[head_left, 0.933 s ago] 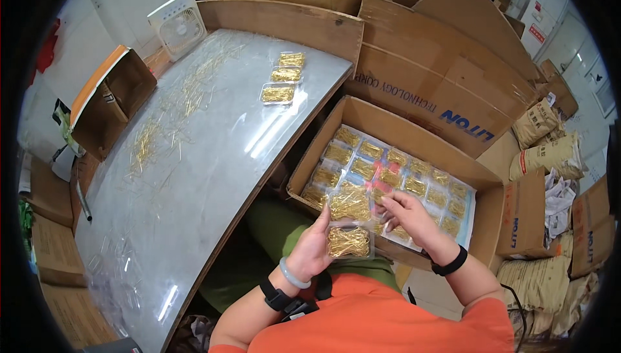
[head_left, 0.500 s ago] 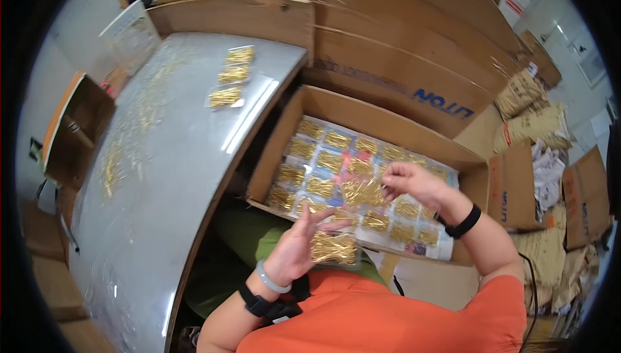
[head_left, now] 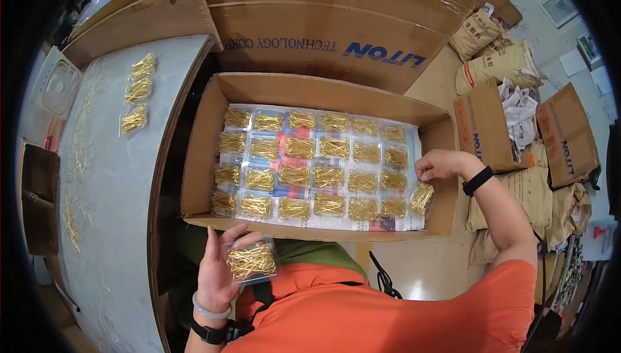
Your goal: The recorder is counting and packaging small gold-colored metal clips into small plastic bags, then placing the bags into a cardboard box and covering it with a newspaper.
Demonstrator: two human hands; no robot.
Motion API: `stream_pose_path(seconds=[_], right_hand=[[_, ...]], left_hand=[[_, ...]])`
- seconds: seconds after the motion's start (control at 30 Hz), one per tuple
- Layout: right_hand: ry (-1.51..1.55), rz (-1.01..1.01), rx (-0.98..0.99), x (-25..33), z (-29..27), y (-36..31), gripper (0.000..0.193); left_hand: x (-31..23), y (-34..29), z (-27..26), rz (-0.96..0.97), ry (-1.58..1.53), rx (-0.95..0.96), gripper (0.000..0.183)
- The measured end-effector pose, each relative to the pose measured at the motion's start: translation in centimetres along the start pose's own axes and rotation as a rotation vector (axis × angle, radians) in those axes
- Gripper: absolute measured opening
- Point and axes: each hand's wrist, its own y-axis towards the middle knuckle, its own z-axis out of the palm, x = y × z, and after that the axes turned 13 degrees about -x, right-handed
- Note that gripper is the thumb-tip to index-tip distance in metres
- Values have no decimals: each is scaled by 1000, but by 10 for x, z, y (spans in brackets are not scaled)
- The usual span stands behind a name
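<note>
My left hand (head_left: pixel 218 274) is near my lap in front of the cardboard box. It holds a clear packet of thin gold pins (head_left: pixel 251 260) against the palm, fingers partly stretched out behind it. At the box's right end, my right hand (head_left: pixel 445 164) reaches over with fingers pinched on the top edge of another packet of gold pins (head_left: pixel 422 198). That packet hangs tilted beside the front right corner. Rows of similar packets (head_left: pixel 330 205) lie flat on printed paper inside the box (head_left: pixel 202 162).
A grey table (head_left: pixel 119 198) to the left carries three packets (head_left: pixel 137 90) and scattered loose pins (head_left: pixel 72 224). A tall cardboard sheet (head_left: pixel 291 42) stands behind the box. Brown sacks (head_left: pixel 498 68) and open cartons (head_left: pixel 488 130) stand at the right.
My right hand has carried its packet from above the middle of the box to the right end and lowered it. My left hand still holds its packet. The view has turned rightward.
</note>
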Motion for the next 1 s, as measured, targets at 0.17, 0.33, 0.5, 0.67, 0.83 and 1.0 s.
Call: stream_pose_path(seconds=[0.17, 0.33, 0.5, 0.67, 0.83, 1.0], right_hand=[[-136, 16, -4, -11, 26, -2, 5], [-160, -25, -38, -22, 40, 1, 6], [-269, 11, -41, -18, 54, 12, 8], [-333, 14, -3, -23, 60, 14, 10], [-335, 20, -40, -28, 58, 13, 15], [-180, 273, -23, 11, 25, -1, 21]], left_hand=[[3, -4, 4, 23, -51, -1, 65], [6, -6, 11, 31, -28, -1, 62], [9, -8, 14, 38, -43, 23, 61], [9, -11, 11, 47, -43, 34, 61], [7, -17, 16, 60, 14, 10, 60], [-3, -20, 24, 96, 66, -16, 60]])
